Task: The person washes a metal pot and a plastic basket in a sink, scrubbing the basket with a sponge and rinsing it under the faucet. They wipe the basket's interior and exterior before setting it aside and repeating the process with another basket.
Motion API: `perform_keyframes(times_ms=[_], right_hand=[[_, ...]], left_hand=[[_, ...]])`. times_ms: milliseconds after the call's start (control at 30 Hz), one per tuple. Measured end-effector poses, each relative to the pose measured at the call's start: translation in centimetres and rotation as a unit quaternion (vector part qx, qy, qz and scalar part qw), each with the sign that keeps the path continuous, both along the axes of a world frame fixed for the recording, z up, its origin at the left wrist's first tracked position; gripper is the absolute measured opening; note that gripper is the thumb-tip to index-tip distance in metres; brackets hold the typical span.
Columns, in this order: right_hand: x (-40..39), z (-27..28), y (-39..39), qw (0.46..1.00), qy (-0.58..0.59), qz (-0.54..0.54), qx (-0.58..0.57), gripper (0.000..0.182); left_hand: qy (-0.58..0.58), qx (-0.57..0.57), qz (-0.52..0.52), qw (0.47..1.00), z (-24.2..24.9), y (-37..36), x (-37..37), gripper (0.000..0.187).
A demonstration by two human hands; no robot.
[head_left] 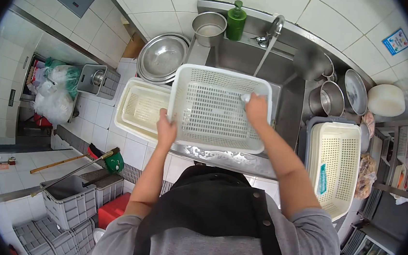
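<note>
A white perforated plastic basket (215, 106) is held tilted over the front of the steel sink (287, 120). My left hand (166, 130) is closed on its left rim, with the thumb on the near side. Inside the basket, toward its right wall, my right hand (257, 111) is closed around a small white wad (245, 97), maybe a cloth; most of it is hidden by the fingers. Water runs from the faucet (277, 27) into the sink behind the basket.
Cream baskets (143, 105) stand at the left, below metal bowls (163, 56). More stacked baskets (337, 168) are at the right, near steel pots (327, 98). A green pump bottle (236, 22) and a pot (209, 28) sit at the sink's back. Grey crates (69, 203) stand lower left.
</note>
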State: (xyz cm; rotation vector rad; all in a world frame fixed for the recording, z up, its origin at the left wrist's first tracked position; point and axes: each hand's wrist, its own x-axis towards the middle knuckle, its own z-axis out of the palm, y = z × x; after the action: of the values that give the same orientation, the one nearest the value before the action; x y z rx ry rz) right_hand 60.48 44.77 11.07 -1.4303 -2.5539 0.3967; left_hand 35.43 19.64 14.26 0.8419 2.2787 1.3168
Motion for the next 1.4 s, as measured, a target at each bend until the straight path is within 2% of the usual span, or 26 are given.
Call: perform_keyframes(times_ms=[33,67,100,133,200,233,300,367,433,533,600,633,700,767,833,867,933,1000,1067,1100,1167,1200,1267,1300,1367,1400], right_hand=[[-1.7,-3.4,-1.2,0.978,0.134,-0.139,-0.084,0.03],[-3.9,-5.5,-3.0,0.911,0.262,-0.273,-0.162,0.027],[-5.6,-5.2,-5.1,0.982,0.104,-0.12,-0.106,0.026],[-7.6,-4.1,-7.8,0.996,-0.063,0.039,-0.048,0.026],[-12.6,-2.3,-13.9,0.988,0.14,0.059,-0.024,0.025],[-12.1,-2.8,-13.5,0.99,0.132,0.053,-0.022,0.025],[-10.1,-4.1,-11.2,0.944,0.255,0.2,-0.068,0.025],[-7.3,-6.1,-7.4,0.979,0.187,-0.059,-0.061,0.021],[-5.1,-4.7,-5.1,0.969,0.15,-0.194,-0.031,0.021],[-10.0,-5.0,-6.5,0.985,0.097,-0.139,-0.03,0.022],[-14.0,-4.5,-9.2,0.991,0.131,-0.003,-0.024,0.021],[-13.6,-4.4,-9.1,0.991,0.128,-0.004,-0.025,0.021],[-12.5,-4.2,-8.1,0.979,0.197,-0.035,-0.036,0.024],[-9.2,-3.7,-5.8,0.942,0.225,-0.246,-0.021,0.028],[-8.3,-0.5,-5.5,0.889,0.223,-0.391,-0.085,0.03],[-9.2,-1.9,-5.8,0.89,0.223,-0.389,-0.088,0.03],[-11.8,-5.7,-7.3,0.991,0.08,-0.083,0.069,0.034],[-17.9,-2.6,-10.4,0.935,0.313,-0.115,-0.123,0.036],[-20.1,-3.3,-11.9,0.991,0.114,0.038,0.062,0.036],[-19.9,-3.3,-12.6,0.991,0.114,0.038,0.062,0.036],[-18.2,-2.6,-14.2,0.968,0.133,0.21,-0.033,0.027],[-16.6,-2.1,-13.7,0.969,0.129,0.21,-0.031,0.027],[-12.4,-0.8,-12.5,0.871,0.242,0.407,-0.127,0.025],[-10.8,-0.6,-11.6,0.872,0.241,0.407,-0.127,0.025],[-8.0,-0.4,-9.1,0.982,0.132,0.136,-0.026,0.023],[-7.5,-0.8,-8.3,0.997,0.072,-0.007,0.027,0.022]], left_hand=[[0.076,-0.054,-0.03,0.995,0.6,0.2,0.5,0.027],[0.151,-0.107,-0.061,0.981,1.4,0.4,1.0,0.038],[0.126,-0.118,-0.097,0.98,2.7,0.8,1.1,0.049],[0.122,-0.117,-0.106,0.98,3.3,1.0,1.1,0.049],[0.121,-0.137,-0.098,0.978,3.0,1.5,0.7,0.048],[0.114,-0.134,-0.105,0.979,2.4,1.4,0.2,0.048],[0.059,-0.076,-0.115,0.989,1.1,0.6,-1.5,0.047],[0.057,-0.05,-0.132,0.988,0.4,0.0,-2.4,0.046],[0.061,-0.024,-0.146,0.987,0.4,-0.1,-2.7,0.044],[0.06,-0.051,-0.142,0.987,1.0,0.2,-2.5,0.039],[0.06,-0.045,-0.12,0.99,0.6,-0.2,-2.8,0.035],[0.057,-0.045,-0.121,0.99,0.5,-0.4,-3.0,0.035],[-0.004,0.001,-0.107,0.994,0.3,-0.9,-3.7,0.034],[-0.003,0.016,-0.115,0.993,-0.3,-1.2,-4.3,0.034],[0.003,0.028,-0.121,0.992,0.0,-1.6,-5.0,0.034],[0.016,0.0,-0.122,0.992,0.5,-1.4,-5.0,0.035],[0.025,-0.032,-0.125,0.991,1.3,-0.6,-5.8,0.035],[0.048,-0.024,-0.182,0.982,1.3,-0.2,-6.7,0.037],[0.031,-0.044,-0.178,0.983,1.0,0.0,-7.0,0.037],[0.021,-0.059,-0.178,0.982,1.1,0.2,-7.5,0.037],[0.029,-0.063,-0.161,0.984,1.3,0.0,-7.3,0.036],[0.037,-0.067,-0.143,0.987,1.3,0.0,-7.1,0.035],[0.025,-0.054,-0.162,0.985,0.8,-0.1,-7.6,0.034],[0.018,-0.041,-0.179,0.983,0.6,0.0,-8.0,0.033],[0.017,-0.034,-0.195,0.98,0.5,0.0,-8.2,0.032],[0.018,-0.026,-0.213,0.976,0.4,0.1,-8.2,0.031]])
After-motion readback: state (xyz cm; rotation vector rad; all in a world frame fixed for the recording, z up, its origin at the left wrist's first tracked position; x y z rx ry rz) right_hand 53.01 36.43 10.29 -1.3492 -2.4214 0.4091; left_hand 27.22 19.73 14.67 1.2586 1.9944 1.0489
